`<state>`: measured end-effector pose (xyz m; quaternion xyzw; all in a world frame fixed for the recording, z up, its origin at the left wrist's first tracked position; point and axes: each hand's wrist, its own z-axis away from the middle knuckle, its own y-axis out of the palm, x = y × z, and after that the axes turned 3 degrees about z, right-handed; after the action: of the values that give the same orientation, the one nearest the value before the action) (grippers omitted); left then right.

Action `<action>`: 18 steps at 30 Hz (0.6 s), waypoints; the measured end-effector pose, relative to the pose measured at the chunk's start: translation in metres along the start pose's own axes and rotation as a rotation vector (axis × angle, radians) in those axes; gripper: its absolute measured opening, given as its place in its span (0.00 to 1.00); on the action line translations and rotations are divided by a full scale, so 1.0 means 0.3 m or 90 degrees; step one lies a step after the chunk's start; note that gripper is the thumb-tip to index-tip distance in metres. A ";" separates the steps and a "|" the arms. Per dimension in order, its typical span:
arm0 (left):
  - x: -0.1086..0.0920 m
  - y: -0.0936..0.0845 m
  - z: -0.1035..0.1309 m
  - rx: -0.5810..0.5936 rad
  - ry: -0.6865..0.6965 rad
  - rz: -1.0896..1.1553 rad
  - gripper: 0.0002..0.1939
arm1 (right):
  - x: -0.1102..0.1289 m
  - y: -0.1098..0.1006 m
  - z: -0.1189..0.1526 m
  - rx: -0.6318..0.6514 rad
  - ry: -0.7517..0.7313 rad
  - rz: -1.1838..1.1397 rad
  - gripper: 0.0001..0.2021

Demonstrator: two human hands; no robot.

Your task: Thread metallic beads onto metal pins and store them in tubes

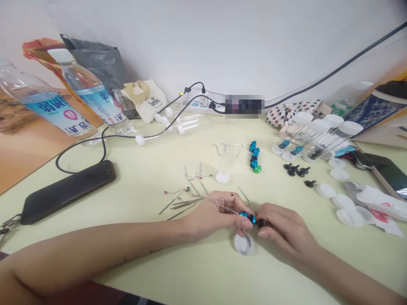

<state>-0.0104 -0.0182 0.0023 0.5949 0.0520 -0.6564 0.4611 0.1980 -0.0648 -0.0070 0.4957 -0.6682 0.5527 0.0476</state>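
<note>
head view: a blue knob (pixel 249 217), met by a thin metal rod (pixel 227 207), is pinched by the left hand (pixel 219 216), and a black screw (pixel 262 223) at its other end is clasped by the right hand (pixel 286 226); just below, a small white cap (pixel 239 246) is seen on the table (pixel 178 271), with loose metal rods (pixel 171 202) scattered to the left

This is an everyday table (pixel 178 271) against a pale wall (pixel 178 42), doing duty as a small-parts workbench; whether in a home or an office cannot be told. Bent metal rods (pixel 184 205) lie just beyond the left hand (pixel 219 216) and small black screws (pixel 291 171) beyond the right hand (pixel 286 231), while farther out past both sit water bottles (pixel 98 97), a power strip (pixel 194 103) and a phone (pixel 389 173).
</note>
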 end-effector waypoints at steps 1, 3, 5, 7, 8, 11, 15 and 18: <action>0.000 0.000 0.000 -0.001 0.000 0.002 0.11 | -0.001 -0.001 0.000 0.009 0.001 0.000 0.15; -0.001 0.000 0.001 -0.004 0.001 0.006 0.11 | 0.001 0.002 0.000 0.001 0.004 0.005 0.13; -0.001 0.001 0.000 -0.005 0.006 0.010 0.10 | 0.004 0.008 0.000 -0.037 0.002 0.013 0.06; 0.000 0.001 0.000 -0.003 0.009 0.011 0.09 | 0.007 0.015 0.000 -0.075 -0.006 0.018 0.03; 0.001 0.001 -0.001 0.000 0.009 0.012 0.09 | 0.007 0.018 0.000 -0.085 -0.010 0.018 0.04; 0.004 -0.001 -0.001 0.001 0.010 0.012 0.10 | 0.007 0.019 0.001 -0.094 -0.013 0.014 0.04; 0.002 -0.001 0.000 -0.002 0.002 0.011 0.10 | 0.001 0.008 0.002 -0.048 -0.004 0.010 0.08; 0.001 0.000 0.002 -0.005 0.001 0.009 0.10 | -0.001 0.004 0.001 -0.011 0.002 0.015 0.12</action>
<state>-0.0108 -0.0187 0.0022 0.5938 0.0503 -0.6527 0.4678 0.1974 -0.0650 -0.0080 0.4865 -0.6786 0.5483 0.0469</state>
